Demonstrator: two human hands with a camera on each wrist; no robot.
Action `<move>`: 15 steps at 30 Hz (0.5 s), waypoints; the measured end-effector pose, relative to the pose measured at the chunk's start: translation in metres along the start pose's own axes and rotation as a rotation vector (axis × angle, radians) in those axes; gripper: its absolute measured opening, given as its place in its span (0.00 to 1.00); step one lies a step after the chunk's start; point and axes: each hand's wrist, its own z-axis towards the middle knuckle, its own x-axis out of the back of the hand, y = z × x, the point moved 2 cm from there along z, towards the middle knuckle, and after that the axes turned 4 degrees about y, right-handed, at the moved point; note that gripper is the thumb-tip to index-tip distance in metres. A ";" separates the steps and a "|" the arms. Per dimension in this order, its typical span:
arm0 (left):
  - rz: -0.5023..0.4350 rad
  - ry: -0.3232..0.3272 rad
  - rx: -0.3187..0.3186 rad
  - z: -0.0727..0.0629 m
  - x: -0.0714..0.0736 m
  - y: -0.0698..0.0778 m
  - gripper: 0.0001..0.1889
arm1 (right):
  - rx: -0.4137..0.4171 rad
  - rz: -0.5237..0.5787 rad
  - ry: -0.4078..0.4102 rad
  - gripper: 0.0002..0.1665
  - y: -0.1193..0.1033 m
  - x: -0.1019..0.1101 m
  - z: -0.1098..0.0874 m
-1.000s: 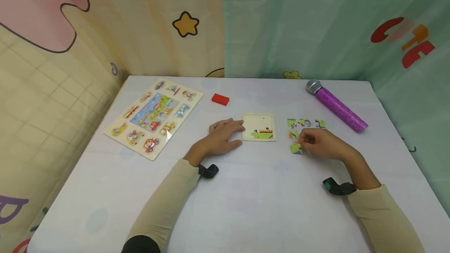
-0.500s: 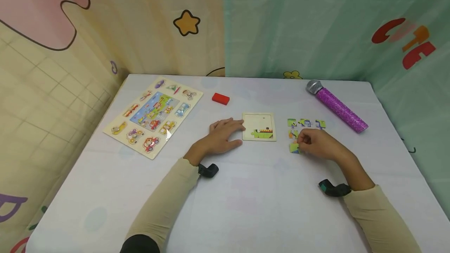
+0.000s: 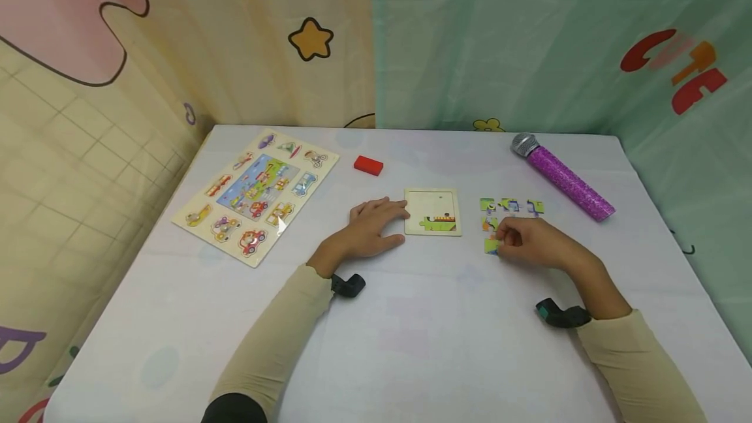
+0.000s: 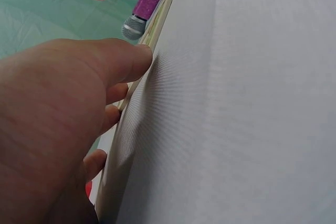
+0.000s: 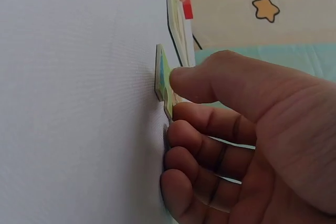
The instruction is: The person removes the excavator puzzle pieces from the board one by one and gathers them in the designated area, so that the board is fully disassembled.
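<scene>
My left hand rests on the table with relaxed fingers, fingertips at the left edge of a small square puzzle tray. One green piece with a train picture lies in the tray's lower right. To the right, my right hand has curled fingers, with thumb and forefinger pinching a green and blue puzzle piece that lies on the table. That piece sits at the lower end of a group of loose puzzle pieces. The hand hides part of this group in the head view.
A purple glitter microphone lies at the back right. Near the back middle is a red block. A larger picture board with vehicle and toy shapes lies at the left. Curtains stand behind the white table.
My right hand has shifted slightly left, and the lower puzzle piece has slid a little left and up toward the others. My left hand and the tray have stayed in place.
</scene>
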 end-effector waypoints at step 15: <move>0.009 0.001 -0.002 0.000 0.000 0.000 0.27 | 0.078 -0.058 0.007 0.12 0.000 -0.004 0.001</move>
